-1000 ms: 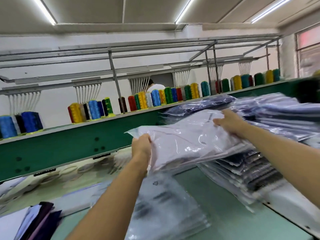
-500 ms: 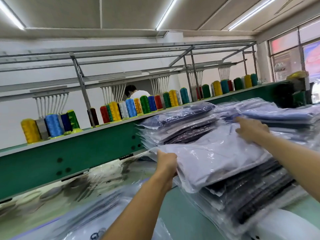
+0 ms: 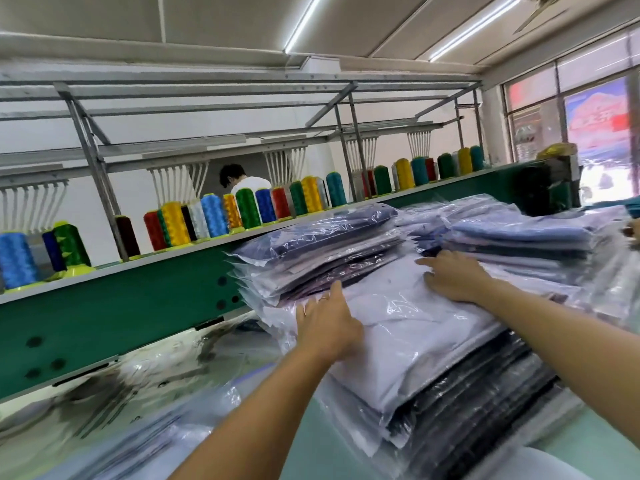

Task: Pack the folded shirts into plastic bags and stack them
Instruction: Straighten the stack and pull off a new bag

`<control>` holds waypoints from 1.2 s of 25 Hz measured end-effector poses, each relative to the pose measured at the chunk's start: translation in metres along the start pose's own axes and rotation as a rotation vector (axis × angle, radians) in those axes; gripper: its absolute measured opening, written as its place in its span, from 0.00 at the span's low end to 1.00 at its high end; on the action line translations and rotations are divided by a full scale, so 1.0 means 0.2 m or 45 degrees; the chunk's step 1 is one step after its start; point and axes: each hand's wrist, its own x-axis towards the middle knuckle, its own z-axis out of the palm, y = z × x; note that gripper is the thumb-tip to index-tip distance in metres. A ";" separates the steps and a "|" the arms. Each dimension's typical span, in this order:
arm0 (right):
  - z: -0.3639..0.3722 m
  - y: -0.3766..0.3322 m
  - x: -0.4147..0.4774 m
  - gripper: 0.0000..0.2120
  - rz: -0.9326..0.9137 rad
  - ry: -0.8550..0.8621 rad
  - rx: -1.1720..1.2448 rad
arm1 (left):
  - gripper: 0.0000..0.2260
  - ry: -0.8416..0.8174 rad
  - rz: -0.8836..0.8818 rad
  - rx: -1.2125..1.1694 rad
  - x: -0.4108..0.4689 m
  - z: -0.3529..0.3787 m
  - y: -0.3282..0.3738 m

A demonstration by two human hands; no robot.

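A light lilac shirt in a clear plastic bag (image 3: 408,327) lies on top of the near stack of bagged dark shirts (image 3: 485,400). My left hand (image 3: 325,320) rests flat on the bag's left side with straight fingers. My right hand (image 3: 450,275) lies flat on its far right part, fingers spread. Behind it stands a taller stack of bagged dark blue shirts (image 3: 322,251), and another of bagged pale blue shirts (image 3: 512,237) is at the right.
A green machine beam (image 3: 121,317) carries a row of coloured thread cones (image 3: 214,216) along the back. Loose empty plastic bags (image 3: 121,427) lie at the lower left on the table (image 3: 599,434). A person in white (image 3: 242,181) stands behind the cones.
The bagged shirt came down from the air onto the near stack. Both hands let go of its edges and now lie flat on it.
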 end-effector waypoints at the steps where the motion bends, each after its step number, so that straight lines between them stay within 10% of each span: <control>1: 0.01 0.00 0.00 0.23 -0.027 -0.066 0.046 | 0.34 -0.080 0.001 -0.030 0.04 0.03 0.04; 10: 0.07 0.14 0.11 0.46 -0.004 -0.477 0.296 | 0.53 -0.365 0.010 -0.054 0.28 0.21 0.11; 30: 0.13 0.04 0.01 0.38 0.129 -0.550 0.004 | 0.41 -0.262 0.134 -0.001 0.28 0.30 0.02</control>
